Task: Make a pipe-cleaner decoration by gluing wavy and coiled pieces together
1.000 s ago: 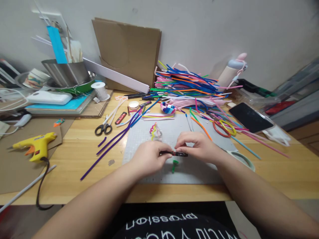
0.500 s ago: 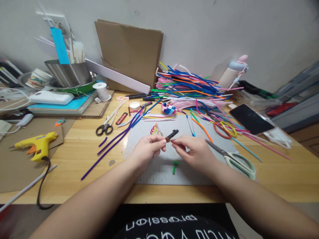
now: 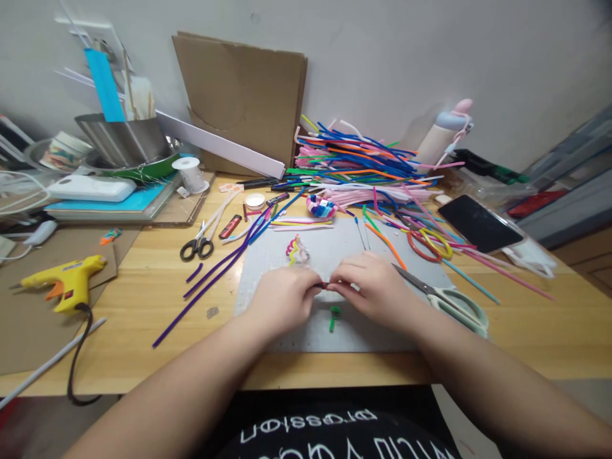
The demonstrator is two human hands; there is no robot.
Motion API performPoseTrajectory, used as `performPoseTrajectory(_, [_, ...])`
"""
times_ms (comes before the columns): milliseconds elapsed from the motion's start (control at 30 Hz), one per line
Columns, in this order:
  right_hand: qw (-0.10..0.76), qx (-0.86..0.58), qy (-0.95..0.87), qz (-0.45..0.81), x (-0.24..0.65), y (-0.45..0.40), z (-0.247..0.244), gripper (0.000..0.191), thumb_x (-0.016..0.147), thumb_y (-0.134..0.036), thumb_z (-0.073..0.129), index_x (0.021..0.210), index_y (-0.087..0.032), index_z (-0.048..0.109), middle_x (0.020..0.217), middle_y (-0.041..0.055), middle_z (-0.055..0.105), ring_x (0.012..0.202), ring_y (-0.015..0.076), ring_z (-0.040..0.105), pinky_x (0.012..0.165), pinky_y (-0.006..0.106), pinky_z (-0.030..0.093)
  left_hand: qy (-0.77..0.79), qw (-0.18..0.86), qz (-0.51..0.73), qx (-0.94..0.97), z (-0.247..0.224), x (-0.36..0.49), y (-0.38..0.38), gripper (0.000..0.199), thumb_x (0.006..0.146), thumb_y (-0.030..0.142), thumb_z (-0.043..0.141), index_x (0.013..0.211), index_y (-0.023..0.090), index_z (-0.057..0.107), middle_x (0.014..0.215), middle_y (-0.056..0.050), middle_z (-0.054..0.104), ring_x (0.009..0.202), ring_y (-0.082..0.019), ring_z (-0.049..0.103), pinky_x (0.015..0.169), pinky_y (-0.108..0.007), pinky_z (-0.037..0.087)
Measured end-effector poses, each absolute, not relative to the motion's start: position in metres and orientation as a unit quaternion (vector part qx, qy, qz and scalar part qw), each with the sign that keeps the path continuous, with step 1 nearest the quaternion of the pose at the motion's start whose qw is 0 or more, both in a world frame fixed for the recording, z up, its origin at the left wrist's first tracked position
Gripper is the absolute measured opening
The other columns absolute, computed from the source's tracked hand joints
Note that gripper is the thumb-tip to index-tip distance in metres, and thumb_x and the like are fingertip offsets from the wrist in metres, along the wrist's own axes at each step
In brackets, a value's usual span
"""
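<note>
My left hand (image 3: 287,299) is closed around a slim black pen (image 3: 317,285), most of it hidden by my fingers. Reddish-brown strand (image 3: 325,286) is wound about the pen, showing between my two hands. The fingertips of my right hand (image 3: 370,287) are pinched together at the winding, on what looks like the strand's end. Both hands are just above a grey cutting mat (image 3: 287,341). Small green pieces (image 3: 333,317) lie below them on the mat, and a colourful looped ornament (image 3: 296,248) lies just beyond my left hand.
Pale-green-handled scissors (image 3: 459,309) lie right of my right hand. Behind is a heap of colourful pipe cleaners (image 3: 363,159). Purple pipe cleaners (image 3: 205,293), black scissors (image 3: 197,247) and a yellow glue gun (image 3: 71,280) lie to the left. A phone (image 3: 480,223) lies at right.
My left hand has turned over the pen, so its clip end no longer shows. My hands have drawn together around the winding, slightly lower. The view has shifted a little.
</note>
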State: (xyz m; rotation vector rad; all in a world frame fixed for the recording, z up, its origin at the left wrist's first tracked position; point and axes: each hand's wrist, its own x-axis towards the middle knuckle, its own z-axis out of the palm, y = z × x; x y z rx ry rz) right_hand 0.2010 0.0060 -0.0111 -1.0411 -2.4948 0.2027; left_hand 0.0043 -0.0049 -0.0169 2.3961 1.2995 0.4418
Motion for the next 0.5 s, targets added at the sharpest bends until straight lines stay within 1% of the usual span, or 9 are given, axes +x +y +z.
performPoseTrajectory(67, [0.182, -0.408, -0.863, 0.237, 0.203, 0.012, -0.014, 0.012, 0.084, -0.023, 0.059, 0.075, -0.017, 0.064, 0.069, 0.0021, 0.064, 0.066, 0.0147, 0.055, 0.062, 0.028, 0.038, 0.429, 0.178, 0.122, 0.877, -0.016, 0.005, -0.005, 0.022, 0.084, 0.02, 0.049, 0.089, 0.02, 0.07, 0.083, -0.009, 0.071, 0.079, -0.025, 0.063, 0.066, -0.033, 0.041])
performPoseTrajectory(133, [0.148, -0.421, -0.79, 0.42, 0.207, 0.019, -0.017, 0.013, 0.081, -0.026, 0.062, 0.073, -0.016, 0.063, 0.065, 0.0, 0.062, 0.06, 0.0128, 0.054, 0.058, 0.025, 0.039, 0.406, 0.203, 0.119, 0.883, -0.016, 0.005, -0.005, 0.022, 0.082, 0.017, 0.05, 0.088, 0.019, 0.071, 0.081, -0.009, 0.071, 0.077, -0.025, 0.063, 0.066, -0.033, 0.041])
performPoseTrajectory(167, [0.137, -0.416, -0.747, 0.5, 0.209, 0.022, -0.019, 0.015, 0.079, -0.029, 0.063, 0.073, -0.016, 0.063, 0.063, -0.0009, 0.061, 0.058, 0.0119, 0.053, 0.056, 0.024, 0.039, 0.401, 0.236, 0.134, 0.875, -0.015, 0.006, -0.005, 0.022, 0.081, 0.016, 0.05, 0.088, 0.02, 0.071, 0.082, -0.009, 0.071, 0.077, -0.024, 0.063, 0.067, -0.033, 0.041])
performPoseTrajectory(233, [0.145, -0.392, -0.671, 0.612, 0.214, 0.026, -0.02, 0.021, 0.076, -0.036, 0.068, 0.074, -0.015, 0.063, 0.063, -0.0017, 0.061, 0.057, 0.0106, 0.052, 0.056, 0.024, 0.04, 0.399, 0.344, 0.191, 0.828, -0.014, 0.007, -0.004, 0.02, 0.08, 0.018, 0.053, 0.088, 0.02, 0.072, 0.085, -0.007, 0.072, 0.078, -0.022, 0.063, 0.069, -0.032, 0.042])
performPoseTrajectory(300, [0.19, -0.363, -0.621, 0.668, 0.216, 0.028, -0.021, 0.025, 0.072, -0.039, 0.072, 0.074, -0.015, 0.063, 0.066, -0.0011, 0.062, 0.06, 0.0107, 0.053, 0.059, 0.024, 0.041, 0.39, 0.482, 0.248, 0.744, -0.013, 0.008, -0.004, 0.015, 0.078, 0.02, 0.058, 0.084, 0.019, 0.072, 0.081, -0.005, 0.072, 0.075, -0.019, 0.062, 0.069, -0.03, 0.043])
performPoseTrajectory(367, [0.249, -0.339, -0.58, 0.698, 0.213, 0.025, -0.021, 0.028, 0.07, -0.041, 0.075, 0.071, -0.016, 0.063, 0.067, -0.0005, 0.061, 0.061, 0.0107, 0.053, 0.058, 0.024, 0.04, 0.375, 0.601, 0.281, 0.648, -0.012, 0.009, -0.003, 0.011, 0.074, 0.022, 0.062, 0.078, 0.016, 0.07, 0.07, -0.003, 0.069, 0.065, -0.014, 0.059, 0.063, -0.026, 0.041])
performPoseTrajectory(433, [0.307, -0.325, -0.537, 0.715, 0.207, 0.021, -0.021, 0.03, 0.066, -0.042, 0.077, 0.07, -0.016, 0.062, 0.066, -0.001, 0.06, 0.056, 0.0096, 0.049, 0.054, 0.024, 0.038, 0.357, 0.686, 0.307, 0.555, -0.013, 0.01, -0.002, 0.013, 0.071, 0.025, 0.066, 0.078, 0.014, 0.068, 0.061, -0.001, 0.063, 0.052, -0.009, 0.049, 0.053, -0.022, 0.034])
performPoseTrajectory(500, [0.37, -0.325, -0.508, 0.707, 0.2, 0.016, -0.023, 0.029, 0.065, -0.04, 0.079, 0.07, -0.017, 0.062, 0.064, -0.0021, 0.058, 0.053, 0.0086, 0.046, 0.052, 0.023, 0.037, 0.332, 0.741, 0.337, 0.477, -0.015, 0.01, 0.0, 0.017, 0.07, 0.029, 0.068, 0.077, 0.013, 0.065, 0.058, 0.001, 0.06, 0.044, -0.005, 0.038, 0.046, -0.02, 0.025])
